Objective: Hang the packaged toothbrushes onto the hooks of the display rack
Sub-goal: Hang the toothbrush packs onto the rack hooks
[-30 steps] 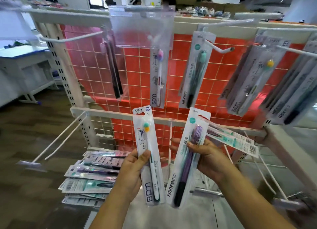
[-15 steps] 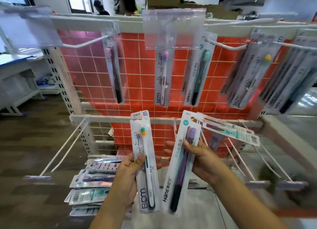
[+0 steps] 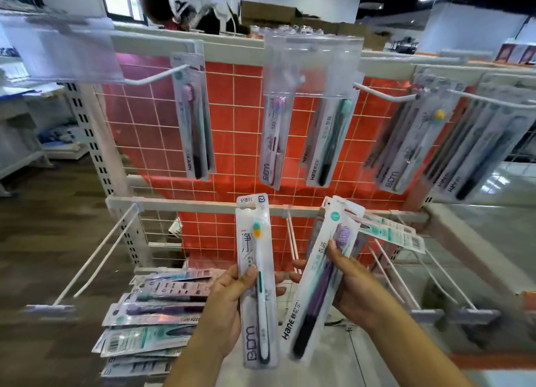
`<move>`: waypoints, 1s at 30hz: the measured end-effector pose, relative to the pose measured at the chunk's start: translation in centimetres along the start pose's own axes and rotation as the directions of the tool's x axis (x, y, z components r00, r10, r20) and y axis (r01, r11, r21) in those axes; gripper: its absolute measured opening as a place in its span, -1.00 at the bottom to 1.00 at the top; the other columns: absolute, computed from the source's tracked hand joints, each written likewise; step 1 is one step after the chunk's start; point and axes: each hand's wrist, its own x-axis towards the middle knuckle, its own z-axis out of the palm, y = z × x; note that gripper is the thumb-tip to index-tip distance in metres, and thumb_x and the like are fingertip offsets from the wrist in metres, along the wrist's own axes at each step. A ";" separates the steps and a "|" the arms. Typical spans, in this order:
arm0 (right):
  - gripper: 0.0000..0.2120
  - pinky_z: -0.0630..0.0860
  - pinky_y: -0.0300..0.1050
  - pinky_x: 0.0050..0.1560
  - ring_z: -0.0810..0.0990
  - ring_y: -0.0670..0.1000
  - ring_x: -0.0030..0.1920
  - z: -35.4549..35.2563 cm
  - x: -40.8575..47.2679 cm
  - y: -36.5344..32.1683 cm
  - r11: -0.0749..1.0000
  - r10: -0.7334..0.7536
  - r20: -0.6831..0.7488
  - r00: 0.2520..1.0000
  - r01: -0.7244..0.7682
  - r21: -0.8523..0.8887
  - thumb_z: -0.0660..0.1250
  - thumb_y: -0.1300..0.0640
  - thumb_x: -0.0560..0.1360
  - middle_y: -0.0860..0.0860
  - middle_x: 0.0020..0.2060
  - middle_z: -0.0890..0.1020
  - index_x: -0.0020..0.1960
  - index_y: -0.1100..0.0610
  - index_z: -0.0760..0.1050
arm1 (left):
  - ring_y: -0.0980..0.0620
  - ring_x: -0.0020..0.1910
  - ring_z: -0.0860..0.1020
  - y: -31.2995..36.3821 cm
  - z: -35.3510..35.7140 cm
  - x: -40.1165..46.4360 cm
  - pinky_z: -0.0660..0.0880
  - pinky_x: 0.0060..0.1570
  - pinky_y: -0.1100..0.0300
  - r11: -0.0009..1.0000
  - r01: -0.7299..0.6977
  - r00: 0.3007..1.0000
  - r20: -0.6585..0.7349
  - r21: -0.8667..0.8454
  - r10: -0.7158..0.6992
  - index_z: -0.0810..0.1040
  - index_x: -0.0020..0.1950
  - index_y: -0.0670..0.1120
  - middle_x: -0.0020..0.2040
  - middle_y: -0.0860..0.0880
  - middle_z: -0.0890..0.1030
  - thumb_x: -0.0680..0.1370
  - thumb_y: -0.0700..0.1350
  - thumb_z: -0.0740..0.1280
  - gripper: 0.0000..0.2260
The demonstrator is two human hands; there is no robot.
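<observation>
The left hand pinches one toothbrush pack; the right hand grips several, which may slip while hooking.

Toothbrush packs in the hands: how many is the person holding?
At least 3: one BDM pack in the left hand; a Hane pack and another behind it in the right hand; more may be hidden.

White metal display rack with an orange-red wire-grid back panel, its hooks partly filled.
Packaged toothbrushes hang from the upper white hooks: a purple-headed pack at left, a lilac-headed pack and a teal-headed pack mid-rack, a yellow-headed pack at right. A loose pile of flat toothbrush packs lies on the pale base shelf below.
</observation>
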 end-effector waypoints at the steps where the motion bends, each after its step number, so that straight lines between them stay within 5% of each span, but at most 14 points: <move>1: -0.56 0.63 0.06 -0.18 0.64 0.26 0.00 0.0 0.0 0.1 1.000 0.005 -0.019 1.000 -0.006 -0.007 0.28 -0.01 0.41 0.27 0.01 0.64 0.22 0.20 0.48 | -0.10 -0.38 0.64 -0.1 -0.1 0.0 0.62 -0.34 0.03 1.000 0.003 1.000 0.002 -0.004 -0.003 0.55 0.00 -0.23 -0.29 -0.23 0.66 0.44 -0.28 0.23 -0.82; 4: -0.53 0.63 0.06 -0.18 0.67 0.22 -0.09 0.2 -0.3 0.3 0.999 0.032 -0.030 0.999 -0.033 -0.020 0.29 -0.02 0.41 0.27 -0.05 0.66 0.23 0.21 0.47 | -0.08 -0.38 0.64 -0.4 -0.4 0.0 0.61 -0.40 0.07 1.000 0.028 1.000 -0.008 -0.002 -0.028 0.55 0.01 -0.25 -0.29 -0.21 0.66 0.45 -0.30 0.26 -0.83; 11: -0.69 0.63 0.01 -0.18 0.66 0.18 -0.11 -0.4 -1.1 -0.4 0.998 0.056 -0.062 0.997 -0.058 -0.031 0.21 0.35 0.48 0.25 -0.05 0.65 0.21 0.31 0.46 | -0.13 -0.35 0.65 -1.1 0.1 0.5 0.60 -0.39 0.04 0.996 0.080 0.996 0.027 0.028 -0.081 0.69 -0.17 -0.20 -0.23 -0.25 0.66 -0.06 -0.11 0.67 -0.50; 16: -0.68 0.63 0.04 -0.09 0.64 0.23 -0.05 -2.1 -2.3 -1.0 0.999 0.031 -0.035 0.999 -0.032 -0.028 0.09 0.43 0.45 0.28 -0.07 0.64 0.15 0.35 0.45 | -0.13 -0.31 0.65 -2.1 1.5 0.2 0.62 -0.33 -0.02 0.994 0.087 0.996 0.019 0.067 -0.089 0.56 0.04 -0.23 -0.18 -0.27 0.66 0.37 -0.24 0.29 -0.74; 22: -0.63 0.63 0.04 -0.11 0.55 0.35 0.12 -5.9 -5.0 -2.2 1.000 -0.002 -0.030 1.000 0.003 0.021 0.17 0.41 0.37 0.27 -0.08 0.61 0.17 0.33 0.43 | -0.08 -0.38 0.63 -5.0 5.0 -0.6 0.60 -0.41 0.05 0.993 0.075 0.997 0.018 0.087 -0.076 0.51 0.13 -0.30 -0.27 -0.21 0.65 0.42 -0.25 0.26 -0.70; 26: -0.62 0.63 -0.01 -0.26 0.67 0.23 -0.16 -9.8 -8.4 -3.4 0.999 -0.004 -0.005 1.000 0.004 0.046 0.11 0.46 0.38 0.25 -0.15 0.65 0.15 0.31 0.44 | -0.08 -0.32 0.65 -8.4 8.3 -1.9 0.62 -0.27 -0.05 0.991 0.084 0.996 0.027 0.100 -0.088 0.54 0.10 -0.24 -0.23 -0.20 0.66 0.38 -0.23 0.29 -0.70; 30: -0.63 0.62 -0.02 -0.30 0.67 0.22 -0.20 -14.5 -11.7 -3.7 0.994 0.004 0.014 1.000 -0.005 0.105 0.13 0.49 0.25 0.24 -0.22 0.65 0.02 0.33 0.48 | -0.09 -0.31 0.66 -12.7 11.3 -4.2 0.62 -0.32 0.04 0.994 0.106 0.994 -0.005 0.027 -0.106 0.57 0.04 -0.23 -0.22 -0.20 0.67 0.40 -0.27 0.26 -0.76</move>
